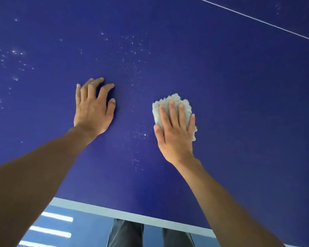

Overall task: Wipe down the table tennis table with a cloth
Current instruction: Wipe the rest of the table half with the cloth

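The dark blue table tennis table (pixel 230 82) fills most of the view, with white specks scattered over its left and middle. My right hand (pixel 175 134) lies flat on a bunched pale grey cloth (pixel 175 100), its straight fingers pressing the cloth onto the table. The cloth sticks out beyond the fingertips and at the hand's right side. To the left, my left hand (pixel 93 107) rests on the bare table surface with fingers spread, holding nothing.
The table's white near edge (pixel 132 213) runs across the bottom. Below it are my trouser legs (pixel 127 234) and a blue floor (pixel 82 232) with bright stripes. A thin white line (pixel 257 19) crosses the table at the top right.
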`<state>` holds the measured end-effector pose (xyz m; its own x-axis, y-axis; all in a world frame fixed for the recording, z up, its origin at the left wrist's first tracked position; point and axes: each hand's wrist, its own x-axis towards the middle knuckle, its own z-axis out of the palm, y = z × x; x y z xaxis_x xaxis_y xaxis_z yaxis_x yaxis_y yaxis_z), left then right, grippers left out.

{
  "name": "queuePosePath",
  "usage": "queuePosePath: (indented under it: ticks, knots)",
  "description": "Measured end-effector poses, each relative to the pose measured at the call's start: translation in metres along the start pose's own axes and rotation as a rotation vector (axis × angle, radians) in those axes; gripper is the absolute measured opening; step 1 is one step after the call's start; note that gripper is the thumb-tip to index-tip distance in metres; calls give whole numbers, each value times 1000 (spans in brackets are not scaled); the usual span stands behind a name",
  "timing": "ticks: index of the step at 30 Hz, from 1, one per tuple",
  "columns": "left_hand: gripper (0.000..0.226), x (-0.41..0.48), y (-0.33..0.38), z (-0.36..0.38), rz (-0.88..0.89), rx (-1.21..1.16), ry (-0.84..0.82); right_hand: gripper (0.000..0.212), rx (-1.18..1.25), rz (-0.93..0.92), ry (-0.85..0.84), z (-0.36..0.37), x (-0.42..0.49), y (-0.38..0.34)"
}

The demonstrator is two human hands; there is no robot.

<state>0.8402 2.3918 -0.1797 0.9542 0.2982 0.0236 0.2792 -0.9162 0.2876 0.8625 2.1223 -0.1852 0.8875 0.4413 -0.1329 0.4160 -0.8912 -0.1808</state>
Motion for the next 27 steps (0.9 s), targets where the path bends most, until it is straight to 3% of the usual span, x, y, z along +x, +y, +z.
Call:
queuePosePath:
  ticks: [4,7,9,13,15,17,20,23,25,27]
  knots:
    - [51,-3,-3,2,-8,-36,-6,58,-37,-286,-51,4,-46,37]
    - [50,1,-2,0,-27,-44,-7,58,-66,-251,-81,-14,-37,87]
    - [50,2,-1,0,-36,-35,-21,61,-49,-3,-63,-27,1,110]
    - [52,3,0,-3,-32,-20,-39,64,78,666,51,-45,118,111]
    - [52,4,1,-4,-38,-19,-48,63,125,797,76,-48,167,92]
    - [53,5,2,-4,-49,-17,-59,63,89,679,60,-44,192,64]
    - [54,5,2,-5,-48,-9,-70,61,13,174,-11,-34,181,32]
    - [54,7,3,-5,-47,-3,-76,60,-66,-263,-110,-37,150,62]
    - [54,7,4,-4,-50,-1,-81,57,-77,-347,-133,-47,144,106]
    - [54,8,2,-3,-44,9,-76,57,-70,-220,-117,-62,157,145]
